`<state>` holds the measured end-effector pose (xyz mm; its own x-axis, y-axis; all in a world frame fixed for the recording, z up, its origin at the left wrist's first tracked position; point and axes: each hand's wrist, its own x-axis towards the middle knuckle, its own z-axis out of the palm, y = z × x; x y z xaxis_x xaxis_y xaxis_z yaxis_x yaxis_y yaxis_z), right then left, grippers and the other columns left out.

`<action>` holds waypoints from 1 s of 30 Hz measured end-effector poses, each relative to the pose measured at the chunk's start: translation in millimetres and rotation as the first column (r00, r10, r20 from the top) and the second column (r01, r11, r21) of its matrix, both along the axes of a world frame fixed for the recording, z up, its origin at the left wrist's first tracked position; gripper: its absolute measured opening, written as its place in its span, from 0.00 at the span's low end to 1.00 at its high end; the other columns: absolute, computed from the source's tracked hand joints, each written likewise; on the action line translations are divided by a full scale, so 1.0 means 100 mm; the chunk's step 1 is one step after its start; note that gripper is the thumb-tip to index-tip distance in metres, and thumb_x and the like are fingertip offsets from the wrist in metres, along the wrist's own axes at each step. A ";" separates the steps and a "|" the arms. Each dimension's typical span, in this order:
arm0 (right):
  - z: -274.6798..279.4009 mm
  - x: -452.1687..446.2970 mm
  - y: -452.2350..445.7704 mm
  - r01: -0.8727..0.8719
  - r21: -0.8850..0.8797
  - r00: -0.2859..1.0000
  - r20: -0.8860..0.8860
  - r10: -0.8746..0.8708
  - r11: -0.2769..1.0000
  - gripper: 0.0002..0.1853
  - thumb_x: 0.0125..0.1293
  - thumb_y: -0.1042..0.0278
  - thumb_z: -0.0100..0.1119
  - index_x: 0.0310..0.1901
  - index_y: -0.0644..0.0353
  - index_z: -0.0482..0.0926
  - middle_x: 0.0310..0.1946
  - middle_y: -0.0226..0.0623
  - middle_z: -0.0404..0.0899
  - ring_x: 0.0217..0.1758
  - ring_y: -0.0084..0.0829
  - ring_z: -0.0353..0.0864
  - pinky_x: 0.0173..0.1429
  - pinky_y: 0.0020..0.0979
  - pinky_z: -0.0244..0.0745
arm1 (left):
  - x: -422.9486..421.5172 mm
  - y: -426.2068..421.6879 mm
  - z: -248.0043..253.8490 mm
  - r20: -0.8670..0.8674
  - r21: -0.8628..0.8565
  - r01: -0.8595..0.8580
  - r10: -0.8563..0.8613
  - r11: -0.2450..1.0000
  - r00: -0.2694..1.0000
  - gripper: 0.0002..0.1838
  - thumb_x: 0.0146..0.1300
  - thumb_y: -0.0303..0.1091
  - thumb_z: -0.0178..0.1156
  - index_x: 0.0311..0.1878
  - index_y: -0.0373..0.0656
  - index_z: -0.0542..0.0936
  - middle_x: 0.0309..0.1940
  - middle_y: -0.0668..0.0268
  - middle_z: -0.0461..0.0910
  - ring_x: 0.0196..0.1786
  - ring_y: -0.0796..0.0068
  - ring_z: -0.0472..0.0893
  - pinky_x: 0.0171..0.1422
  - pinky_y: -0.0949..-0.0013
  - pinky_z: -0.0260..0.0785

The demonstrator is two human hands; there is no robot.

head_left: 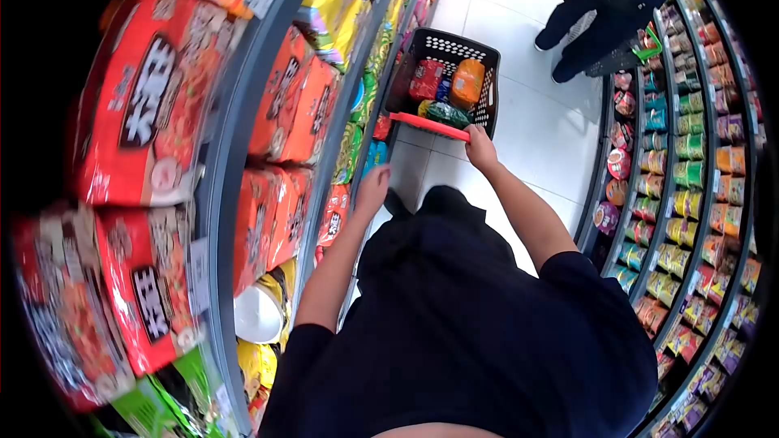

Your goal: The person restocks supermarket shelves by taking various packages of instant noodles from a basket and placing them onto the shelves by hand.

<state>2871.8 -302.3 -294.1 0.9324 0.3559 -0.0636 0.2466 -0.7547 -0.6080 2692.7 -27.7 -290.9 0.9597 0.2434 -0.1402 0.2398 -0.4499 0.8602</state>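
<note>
Your left hand (373, 188) hangs near the shelf (237, 97) left of the black basket (454, 43) (fingers look curled; can't tell if closed). Your right hand (480, 148) grips the red handle (430, 126) on its near side. Done: red pack (426, 79), orange pack (467, 83), dark green pack (445, 113) inside. What's left doesn't show. Another person (613, 0) stands beyond the basket, to its right.
</note>
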 end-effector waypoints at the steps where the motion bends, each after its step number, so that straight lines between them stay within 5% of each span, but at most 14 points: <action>1: 0.01 0.03 -0.02 -0.005 0.013 1.000 0.009 0.005 1.000 0.12 0.60 0.76 0.55 0.46 0.57 0.75 0.44 0.47 0.76 0.48 0.51 0.77 0.52 0.44 0.74 | 0.38 -0.08 0.28 0.052 0.026 0.079 -0.080 0.997 0.995 0.12 0.67 0.30 0.54 0.51 0.39 0.80 0.47 0.54 0.81 0.53 0.54 0.80 0.57 0.61 0.72; 3: 0.02 0.16 -0.02 -0.046 -0.009 0.997 -0.068 0.045 0.999 0.14 0.59 0.76 0.55 0.48 0.58 0.77 0.41 0.45 0.77 0.49 0.51 0.77 0.52 0.43 0.74 | 1.00 -0.21 0.61 0.195 0.155 0.212 -0.240 0.965 0.951 0.14 0.63 0.28 0.58 0.53 0.40 0.78 0.48 0.56 0.80 0.56 0.56 0.78 0.65 0.59 0.67; 6: -0.08 0.47 -0.16 -0.273 0.145 0.867 -0.393 0.308 0.951 0.28 0.52 0.79 0.50 0.59 0.54 0.76 0.50 0.48 0.78 0.53 0.46 0.79 0.55 0.38 0.74 | 1.60 -0.46 0.85 0.235 0.656 0.227 -0.480 0.720 0.845 0.19 0.56 0.29 0.64 0.53 0.43 0.78 0.48 0.57 0.79 0.56 0.57 0.77 0.70 0.53 0.62; 7: 0.27 0.61 -0.14 -0.083 0.222 0.568 -0.791 0.229 0.972 0.35 0.45 0.84 0.46 0.60 0.60 0.74 0.60 0.37 0.75 0.61 0.33 0.73 0.59 0.31 0.70 | 1.71 -0.46 0.73 0.128 0.642 0.332 -0.523 0.691 0.842 0.21 0.54 0.29 0.66 0.53 0.44 0.77 0.48 0.57 0.79 0.56 0.57 0.77 0.71 0.52 0.60; 9: 0.45 0.99 -0.29 0.029 0.370 0.298 -0.890 0.345 0.929 0.35 0.47 0.83 0.43 0.62 0.60 0.73 0.59 0.35 0.76 0.61 0.29 0.72 0.60 0.27 0.67 | 1.90 -0.49 0.42 -0.089 0.576 0.525 -0.590 0.627 0.803 0.24 0.50 0.29 0.68 0.54 0.46 0.77 0.48 0.57 0.80 0.56 0.58 0.77 0.73 0.49 0.57; 11: 0.12 1.32 -0.41 0.244 0.413 0.245 -0.902 0.356 0.877 0.27 0.57 0.80 0.45 0.61 0.60 0.72 0.57 0.36 0.77 0.58 0.30 0.77 0.61 0.26 0.67 | 2.20 -0.57 0.58 -0.474 0.456 0.728 -0.553 0.511 0.685 0.15 0.50 0.36 0.66 0.43 0.47 0.81 0.38 0.60 0.83 0.47 0.57 0.82 0.59 0.53 0.70; 13: -0.29 1.67 -0.35 0.273 0.196 0.218 -0.966 0.138 0.942 0.21 0.64 0.77 0.46 0.59 0.60 0.73 0.56 0.37 0.77 0.54 0.30 0.80 0.61 0.32 0.71 | 2.52 -0.62 0.69 -0.760 0.182 0.873 -0.499 0.453 0.417 0.13 0.51 0.40 0.64 0.38 0.46 0.82 0.35 0.63 0.84 0.43 0.58 0.83 0.51 0.54 0.74; 15: -1.49 1.72 -0.33 0.275 0.220 0.367 -0.924 0.109 0.936 0.21 0.63 0.71 0.52 0.58 0.63 0.73 0.51 0.43 0.80 0.50 0.39 0.82 0.57 0.39 0.76 | 2.55 -0.54 0.47 -0.710 0.103 0.916 -0.617 0.387 0.340 0.10 0.48 0.43 0.61 0.29 0.48 0.82 0.25 0.64 0.82 0.33 0.54 0.83 0.35 0.52 0.74; 17: -2.16 1.93 -0.17 -0.167 -0.061 0.663 -0.746 0.066 0.984 0.19 0.62 0.71 0.54 0.56 0.61 0.73 0.52 0.48 0.79 0.52 0.45 0.81 0.58 0.40 0.75 | 2.57 -0.49 0.45 -0.633 0.085 0.901 -0.675 0.426 0.379 0.09 0.46 0.41 0.63 0.28 0.48 0.81 0.25 0.64 0.81 0.33 0.56 0.83 0.37 0.53 0.74; 19: -2.70 2.06 -0.03 -0.270 -0.198 0.754 -0.652 0.079 0.942 0.17 0.59 0.71 0.56 0.51 0.62 0.74 0.51 0.52 0.78 0.54 0.51 0.78 0.57 0.43 0.75 | 2.56 -0.47 0.43 -0.617 0.036 0.873 -0.676 0.487 0.403 0.09 0.44 0.41 0.65 0.27 0.48 0.80 0.26 0.65 0.80 0.33 0.57 0.82 0.36 0.53 0.74; 25: -3.68 2.80 0.66 -0.253 -0.253 0.712 -0.702 0.003 0.934 0.14 0.62 0.67 0.55 0.48 0.58 0.77 0.50 0.49 0.79 0.51 0.52 0.80 0.54 0.47 0.76 | 2.58 -0.45 0.37 -0.682 -0.218 0.847 -0.696 0.484 0.223 0.15 0.45 0.40 0.68 0.36 0.47 0.78 0.32 0.65 0.78 0.40 0.63 0.81 0.45 0.61 0.73; 29: -4.50 3.01 1.20 -0.253 -0.330 0.884 -0.460 0.079 0.910 0.19 0.62 0.62 0.57 0.54 0.55 0.74 0.50 0.45 0.78 0.54 0.49 0.79 0.52 0.46 0.78 | 2.50 -0.40 0.35 -0.563 -0.198 0.775 -0.717 0.600 0.411 0.15 0.45 0.36 0.68 0.38 0.49 0.80 0.28 0.69 0.74 0.34 0.67 0.78 0.40 0.63 0.72; 30: -4.53 3.13 1.34 -0.295 -0.317 0.851 -0.515 0.098 0.901 0.21 0.62 0.61 0.58 0.57 0.53 0.72 0.53 0.46 0.75 0.56 0.47 0.77 0.53 0.45 0.78 | 2.48 -0.41 0.34 -0.561 -0.179 0.769 -0.706 0.614 0.432 0.13 0.46 0.34 0.67 0.37 0.48 0.80 0.26 0.69 0.73 0.33 0.68 0.78 0.38 0.64 0.71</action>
